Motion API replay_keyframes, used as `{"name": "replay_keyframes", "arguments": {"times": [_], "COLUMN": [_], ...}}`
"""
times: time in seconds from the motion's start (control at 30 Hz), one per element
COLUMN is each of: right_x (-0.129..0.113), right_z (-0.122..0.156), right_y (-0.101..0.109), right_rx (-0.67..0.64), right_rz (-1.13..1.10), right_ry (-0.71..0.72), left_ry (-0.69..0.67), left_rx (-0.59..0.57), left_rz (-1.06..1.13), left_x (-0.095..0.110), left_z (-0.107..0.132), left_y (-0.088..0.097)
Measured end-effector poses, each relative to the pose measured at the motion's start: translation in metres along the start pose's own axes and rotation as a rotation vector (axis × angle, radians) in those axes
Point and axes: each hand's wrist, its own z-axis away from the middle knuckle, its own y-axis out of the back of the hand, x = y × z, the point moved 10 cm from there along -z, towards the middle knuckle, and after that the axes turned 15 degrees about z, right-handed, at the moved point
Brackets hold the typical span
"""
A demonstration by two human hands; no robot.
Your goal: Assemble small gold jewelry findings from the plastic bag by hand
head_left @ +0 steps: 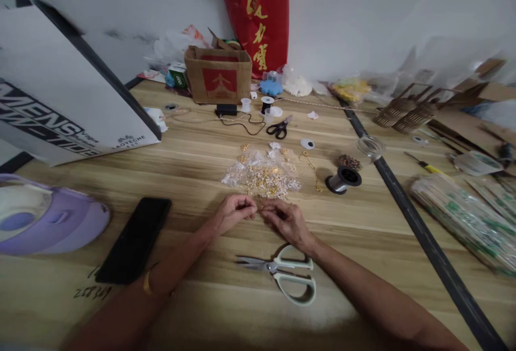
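My left hand (pixel 235 213) is closed in a pinch in the middle of the table, with a tiny goldish bit showing under its fingertips, too small to name. Facing it, my right hand (pixel 287 221) also pinches, and what sits between its fingers cannot be made out. A small gap separates the two sets of fingertips. Just beyond them lies a pile of gold and silver jewelry findings (pixel 268 179), partly on clear plastic bags (pixel 237 171). Scissors with pale handles (pixel 296 291) rest on the near side of my right hand, blades pointing left.
A black phone (pixel 135 241) and a purple-and-white appliance (pixel 76 222) are at left, below a big white box (pixel 72 87). Right of the pile stand a wire spool (pixel 343 180) and a bead heap (pixel 349 162). Black scissors (pixel 279 127) lie behind; packaged sticks (pixel 463 216) lie far right.
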Motion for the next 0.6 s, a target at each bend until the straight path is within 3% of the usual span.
{"name": "replay_keyframes", "arguments": {"times": [0.2,0.6], "right_x": [-0.002,-0.022], "right_z": [0.000,-0.002], "right_y": [0.000,0.007], "right_rx": [-0.017,0.025], "right_rz": [0.074,0.226], "right_ry": [-0.003,0.165], "left_ry": [0.008,0.013], "left_rx": [0.001,-0.054], "left_rz": [0.014,0.005], "left_x": [0.001,0.002], "left_z": [0.001,0.001], "left_y": [-0.001,-0.005]}}
